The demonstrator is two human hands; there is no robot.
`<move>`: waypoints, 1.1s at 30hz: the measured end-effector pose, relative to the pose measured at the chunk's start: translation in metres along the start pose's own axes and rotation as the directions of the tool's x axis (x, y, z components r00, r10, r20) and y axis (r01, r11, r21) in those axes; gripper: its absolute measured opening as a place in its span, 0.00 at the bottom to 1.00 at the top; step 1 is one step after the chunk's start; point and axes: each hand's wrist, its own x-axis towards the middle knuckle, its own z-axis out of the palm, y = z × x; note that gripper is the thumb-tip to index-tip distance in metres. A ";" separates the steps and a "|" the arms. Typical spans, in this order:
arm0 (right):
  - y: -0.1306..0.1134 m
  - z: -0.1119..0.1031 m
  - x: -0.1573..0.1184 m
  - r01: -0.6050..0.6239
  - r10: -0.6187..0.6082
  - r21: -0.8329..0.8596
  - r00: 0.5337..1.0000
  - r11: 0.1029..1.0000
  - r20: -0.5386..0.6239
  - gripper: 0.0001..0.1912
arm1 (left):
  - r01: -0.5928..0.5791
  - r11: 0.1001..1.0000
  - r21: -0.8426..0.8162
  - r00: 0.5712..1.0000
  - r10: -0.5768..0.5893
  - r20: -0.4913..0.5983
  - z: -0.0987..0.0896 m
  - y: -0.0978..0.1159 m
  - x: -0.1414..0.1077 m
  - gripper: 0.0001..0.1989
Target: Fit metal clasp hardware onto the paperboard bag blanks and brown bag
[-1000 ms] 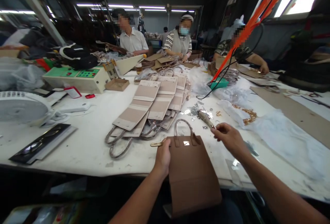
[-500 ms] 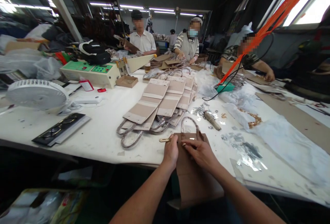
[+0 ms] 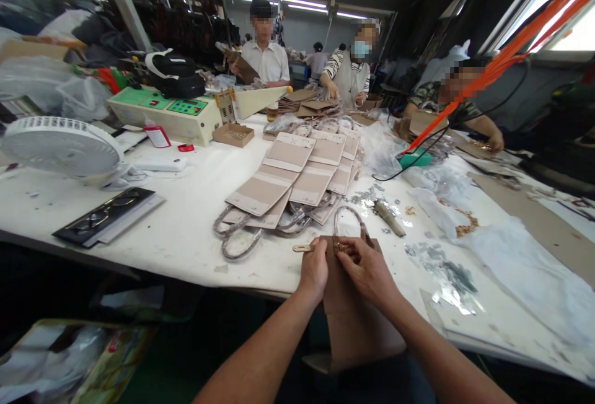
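Observation:
A brown panel with a wrapped loop handle hangs over the table's front edge. My left hand is closed on the panel's upper left edge, where a gold metal tab sticks out. My right hand is closed, its fingertips pinching a small gold-coloured piece against the panel near its top. Just beyond lie stacked tan panels with plastic-wrapped handles. Silver metal plates are scattered to the right of my hands.
A white fan, dark case with glasses, and green-topped machine stand left. A tan roll and plastic bag lie right. Three people sit or stand across the table; an orange strip hangs at right.
My right fingertips have shifted slightly on the panel, now with the gold-coloured piece between them. The head view has turned a little. A co-worker across the table has raised a hand.

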 end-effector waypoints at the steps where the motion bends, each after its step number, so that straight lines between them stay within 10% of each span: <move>1: 0.000 0.000 0.000 0.007 -0.007 0.004 1.000 1.000 0.002 0.12 | 0.003 1.000 -0.003 1.000 -0.003 -0.002 0.000 0.000 0.000 0.14; 22: -0.019 0.016 -0.002 -0.053 0.040 -0.136 0.995 0.989 -0.094 0.08 | 0.004 1.000 -0.009 1.000 -0.004 -0.005 -0.002 -0.003 0.004 0.11; 33: 0.009 0.015 -0.008 -0.274 0.265 0.408 0.961 0.871 0.079 0.20 | 0.181 0.978 -0.105 0.960 -0.152 0.237 -0.016 0.015 0.006 0.12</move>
